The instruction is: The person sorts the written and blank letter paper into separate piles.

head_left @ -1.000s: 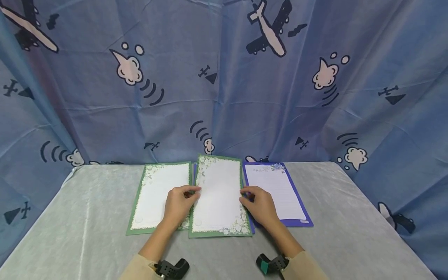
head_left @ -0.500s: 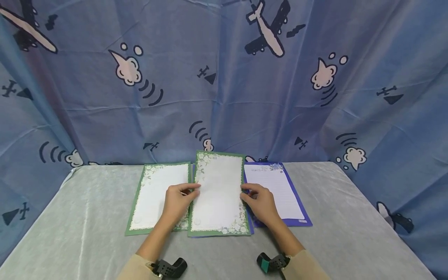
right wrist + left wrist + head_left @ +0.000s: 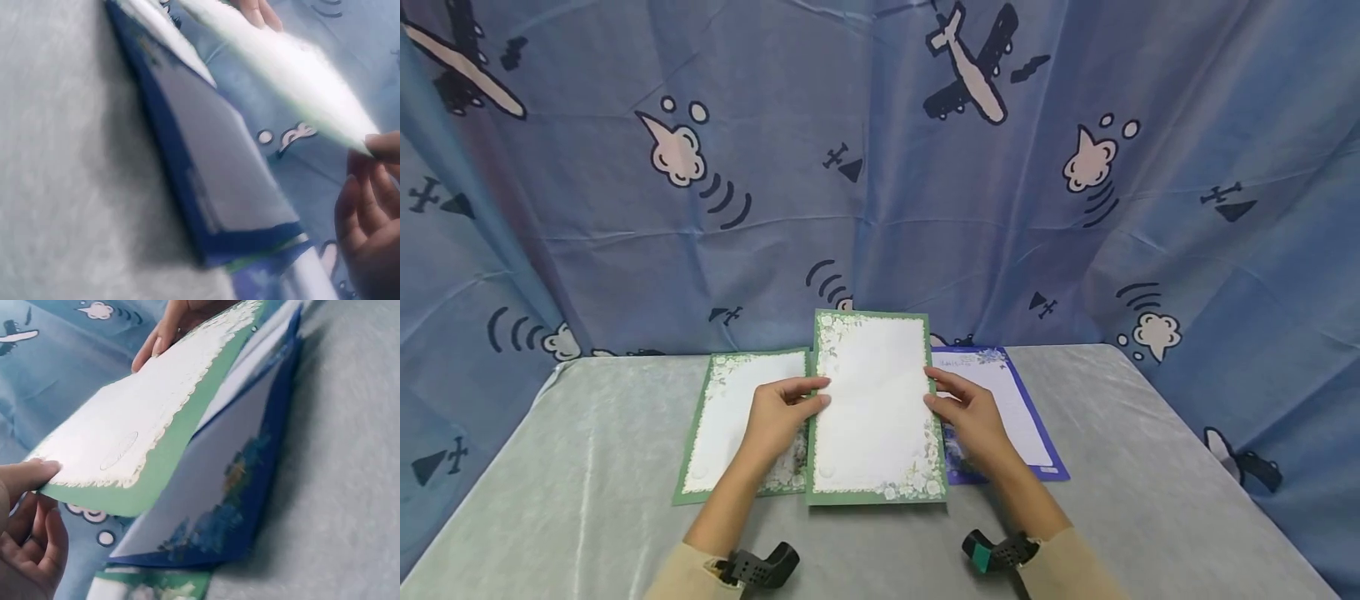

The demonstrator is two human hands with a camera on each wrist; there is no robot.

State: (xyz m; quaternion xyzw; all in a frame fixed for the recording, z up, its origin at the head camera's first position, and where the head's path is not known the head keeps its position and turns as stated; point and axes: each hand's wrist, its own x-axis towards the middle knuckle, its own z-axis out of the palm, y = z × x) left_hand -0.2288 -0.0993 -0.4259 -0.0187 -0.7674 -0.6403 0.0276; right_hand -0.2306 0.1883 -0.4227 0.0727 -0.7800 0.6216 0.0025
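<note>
A white sheet of paper with a green floral border is held up off the table between both hands. My left hand pinches its left edge, thumb on top and fingers beneath. At the opposite edge my right hand grips it in a similar pinch. Below the raised sheet, a blue-bordered paper with blue flowers shows in the left wrist view, apart from the green one. The right wrist view also shows this blue-bordered paper, blurred; the head view hides most of it.
Another green-bordered sheet lies at the left, partly behind my left hand. To the right lies a purple-bordered lined sheet with handwriting near its top. A grey cloth covers the table; a blue printed curtain hangs behind it.
Both hands have raised the green-bordered sheet off the middle pile, up and slightly to the right. The blue-bordered paper's edge beneath it is now out of the head view.
</note>
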